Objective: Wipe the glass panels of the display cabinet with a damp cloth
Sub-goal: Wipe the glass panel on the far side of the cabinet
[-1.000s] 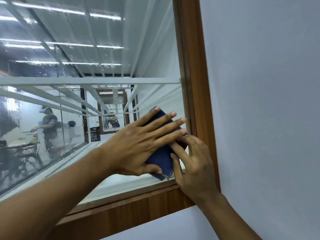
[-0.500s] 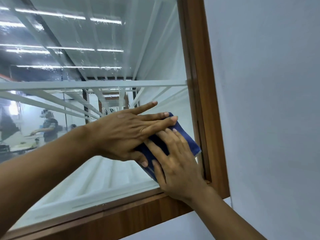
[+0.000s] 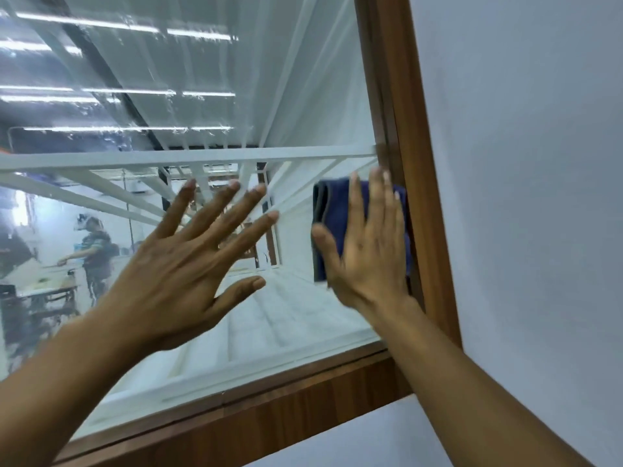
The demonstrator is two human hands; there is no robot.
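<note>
While the folded blue cloth is pressed flat on the glass panel under the right hand, the left hand is spread, fingers apart, holding nothing.

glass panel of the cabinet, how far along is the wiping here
Midway, by the look of it. In hand: the right hand presses a folded dark blue cloth flat on the clear glass panel, hard by the brown wooden frame; the left hand is spread open, off the cloth. Done: the lower right glass looks clean. Left: smeary streaks across the upper left glass, perhaps wet, perhaps unwiped.
</note>
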